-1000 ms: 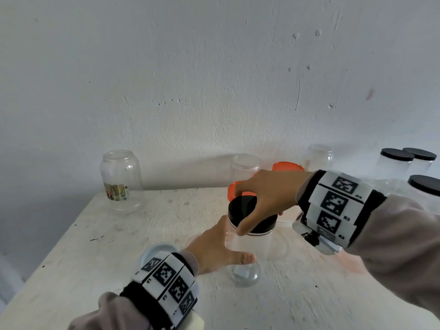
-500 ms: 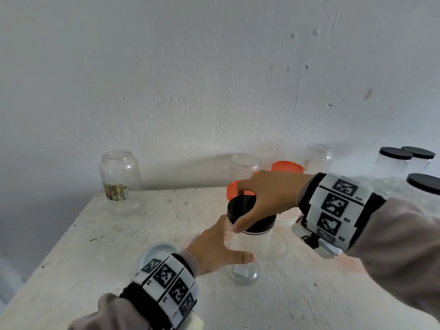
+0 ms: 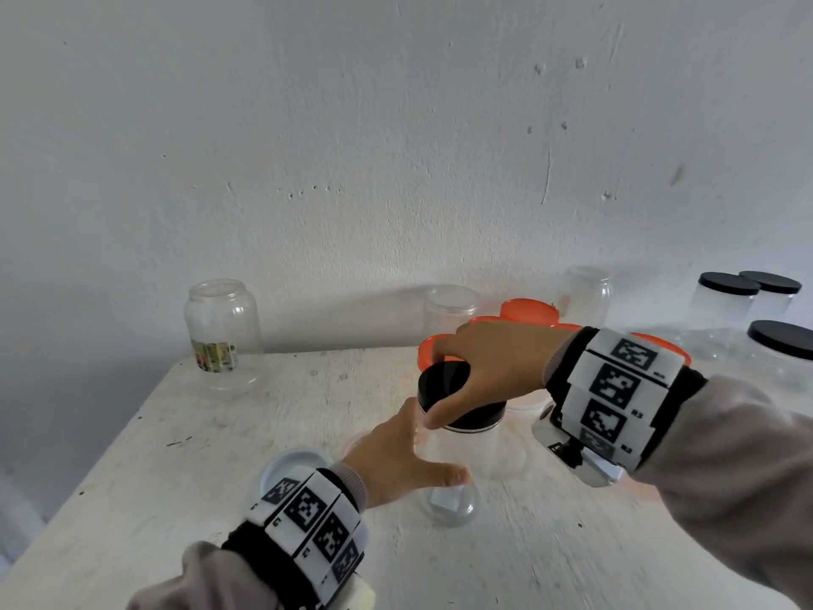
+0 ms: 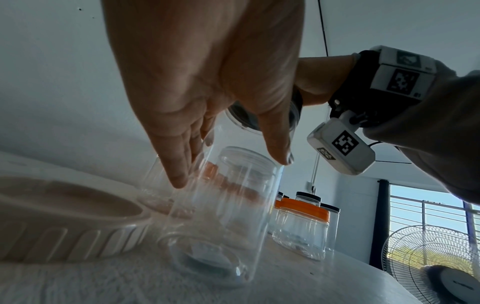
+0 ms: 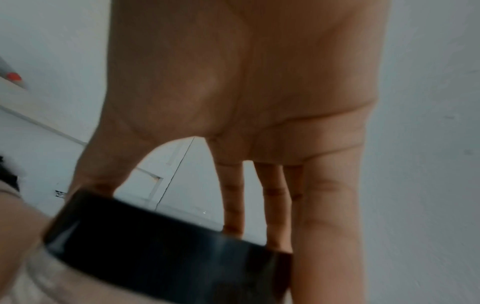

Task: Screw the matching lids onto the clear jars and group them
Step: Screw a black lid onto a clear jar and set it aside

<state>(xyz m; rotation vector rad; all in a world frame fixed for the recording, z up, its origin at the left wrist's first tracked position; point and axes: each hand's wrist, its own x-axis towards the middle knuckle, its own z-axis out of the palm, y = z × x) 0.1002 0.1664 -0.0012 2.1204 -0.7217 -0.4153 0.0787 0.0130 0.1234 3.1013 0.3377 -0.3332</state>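
Nearest the person, the left hand (image 3: 396,460) wraps its thumb and fingers (image 4: 179,164) around the body of the clear jar (image 3: 457,473), which stands upright near the middle of the bench (image 3: 154,455). The fingers sit on the jar's far side, the thumb on the near side, and the hand holds it about halfway up. Just left of the jar, behind the left wrist, a white lid (image 3: 290,466) lies flat on the bench. On top of the jar sits the black lid (image 3: 457,400); the right hand (image 3: 497,367) comes down over it from the right, thumb on the near rim and fingers (image 5: 233,205) curled over the far rim, gripping it. Directly behind the jar stand several orange-lidded jars (image 3: 528,312), close together. Behind those, against the wall, are two open clear jars (image 3: 451,308). Far left of the held jar, at the back corner of the bench, stands a labelled open jar (image 3: 222,334). Far right of it, three black-lidded jars (image 3: 726,310) are grouped together
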